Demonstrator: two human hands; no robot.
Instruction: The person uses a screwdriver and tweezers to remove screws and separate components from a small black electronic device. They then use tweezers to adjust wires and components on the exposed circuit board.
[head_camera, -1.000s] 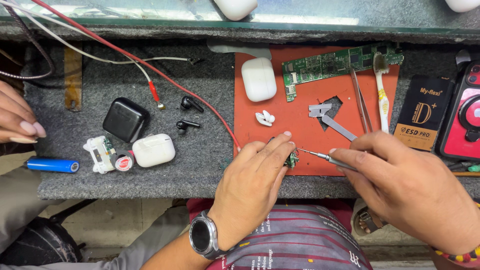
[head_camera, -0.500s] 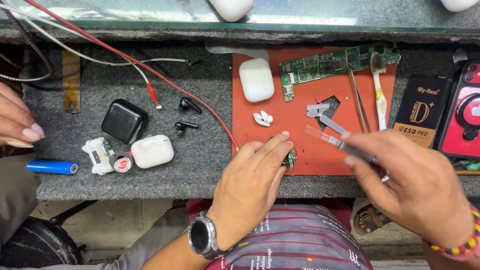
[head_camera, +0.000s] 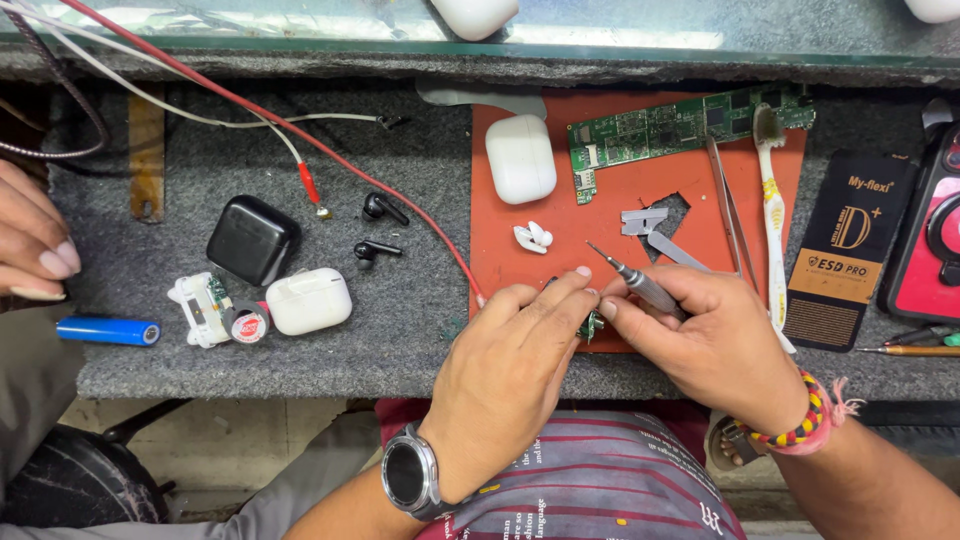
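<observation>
My left hand (head_camera: 510, 365), with a watch on its wrist, pinches a small green circuit board (head_camera: 591, 325) at the near edge of the red mat (head_camera: 620, 215). My right hand (head_camera: 715, 335) meets it fingertip to fingertip and grips a thin metal screwdriver (head_camera: 630, 278), whose tip points up and to the left over the mat. A beaded bracelet sits on the right wrist.
The mat holds a white earbud case (head_camera: 520, 158), a long green circuit board (head_camera: 680, 125), tweezers (head_camera: 728, 215), a toothbrush (head_camera: 772, 200), a white earbud (head_camera: 531, 237). On the grey felt lie a black case (head_camera: 253, 240), white case (head_camera: 309, 300), black earbuds (head_camera: 378, 228), blue cell (head_camera: 108, 330), red wire (head_camera: 300, 125). Another person's hand (head_camera: 30, 240) rests at left.
My right hand pulled the screwdriver off the small board, swung out to the right, then came back against my left fingertips with the tool's tip now raised. My left hand stayed put.
</observation>
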